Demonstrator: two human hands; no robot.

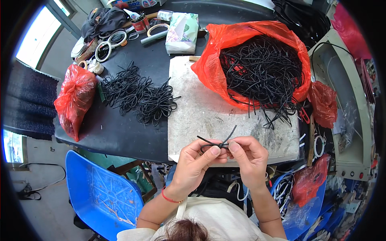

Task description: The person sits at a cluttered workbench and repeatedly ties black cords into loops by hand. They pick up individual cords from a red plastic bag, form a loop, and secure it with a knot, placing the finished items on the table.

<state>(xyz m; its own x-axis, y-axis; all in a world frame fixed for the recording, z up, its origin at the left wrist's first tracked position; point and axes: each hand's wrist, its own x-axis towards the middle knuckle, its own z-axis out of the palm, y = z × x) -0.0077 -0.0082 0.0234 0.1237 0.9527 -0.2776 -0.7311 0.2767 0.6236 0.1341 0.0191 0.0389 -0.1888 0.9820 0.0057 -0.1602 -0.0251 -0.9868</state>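
Between my two hands a thin black cord (pixel 208 141) is crossed and looped, its two loose ends sticking up and away from me. My left hand (pixel 197 162) pinches the cord between thumb and fingers. Close beside it, my right hand (pixel 249 158) pinches the same cord, thumb against fingertips. Both hands are over the near edge of a worn pale board (pixel 197 120). An orange-red plastic bag (pixel 209 60) stands open on the far part of the board, heaped with black cords (pixel 261 68). To the left lie bundles of looped black cord (pixel 140 94).
A tied red bag (pixel 75 100) sits on the black tabletop (pixel 120 136) at left. Tape rolls (pixel 103 51), a tissue pack (pixel 182 34) and a dark cloth bundle (pixel 105 22) stand farther back. Blue bins (pixel 96 193) flank me below; a beige machine (pixel 341 100) is at right.
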